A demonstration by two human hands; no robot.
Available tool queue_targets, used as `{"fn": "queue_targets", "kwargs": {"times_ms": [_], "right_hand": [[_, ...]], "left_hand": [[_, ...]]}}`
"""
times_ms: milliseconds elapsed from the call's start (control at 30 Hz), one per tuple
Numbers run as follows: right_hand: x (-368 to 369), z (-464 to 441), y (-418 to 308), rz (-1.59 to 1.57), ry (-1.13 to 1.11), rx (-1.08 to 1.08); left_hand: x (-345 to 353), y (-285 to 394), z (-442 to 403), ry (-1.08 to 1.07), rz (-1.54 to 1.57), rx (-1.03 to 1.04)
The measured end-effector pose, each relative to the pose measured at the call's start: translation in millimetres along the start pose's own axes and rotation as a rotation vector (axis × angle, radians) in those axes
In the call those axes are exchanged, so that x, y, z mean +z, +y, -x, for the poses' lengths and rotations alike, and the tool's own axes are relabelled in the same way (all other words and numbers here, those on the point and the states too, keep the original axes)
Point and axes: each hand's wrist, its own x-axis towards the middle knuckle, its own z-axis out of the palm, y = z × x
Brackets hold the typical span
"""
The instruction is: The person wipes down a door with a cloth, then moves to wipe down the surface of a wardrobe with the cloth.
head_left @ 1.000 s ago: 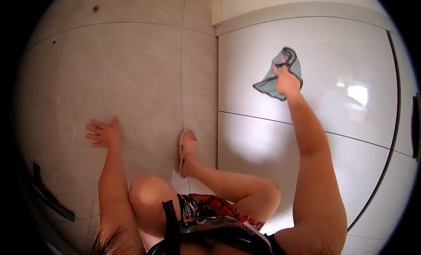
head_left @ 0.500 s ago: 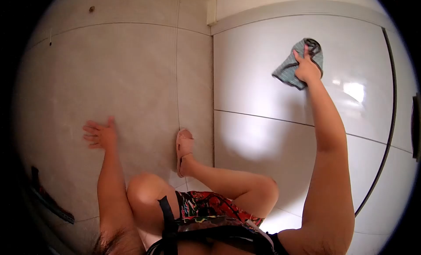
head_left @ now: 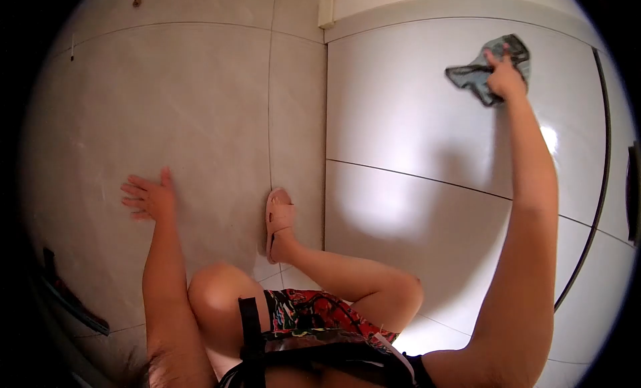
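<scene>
My right hand (head_left: 509, 81) holds a grey-green cloth (head_left: 471, 77) with dark edging against the glossy white tiles (head_left: 394, 107) at the upper right. Two of its fingers stretch out over the cloth; the rest are partly hidden. On the beige tiles (head_left: 200, 107) at the left, my left hand (head_left: 152, 200) rests with fingers spread and nothing in it.
My foot in a pink slipper (head_left: 280, 218) stands beside the joint between the beige and white tiles. A black strip (head_left: 606, 141) curves down the white tiles' right side. A small brown spot (head_left: 137, 2) shows at the upper left.
My right hand has slid the cloth up and to the right over the white tiles, and the cloth's folds have shifted. The left hand stays spread in about the same place.
</scene>
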Motion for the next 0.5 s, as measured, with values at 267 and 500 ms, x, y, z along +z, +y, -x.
{"fn": "queue_targets", "kwargs": {"times_ms": [267, 500], "right_hand": [[134.5, 108.6, -104.7, 0.168, 0.122, -0.368], [111.1, 215.8, -9.5, 0.013, 0.049, -0.246]], "left_hand": [[-10.8, -0.4, -4.6, -0.087, -0.081, -0.044], [7.2, -8.7, -5.8, 0.073, 0.029, 0.042]]}}
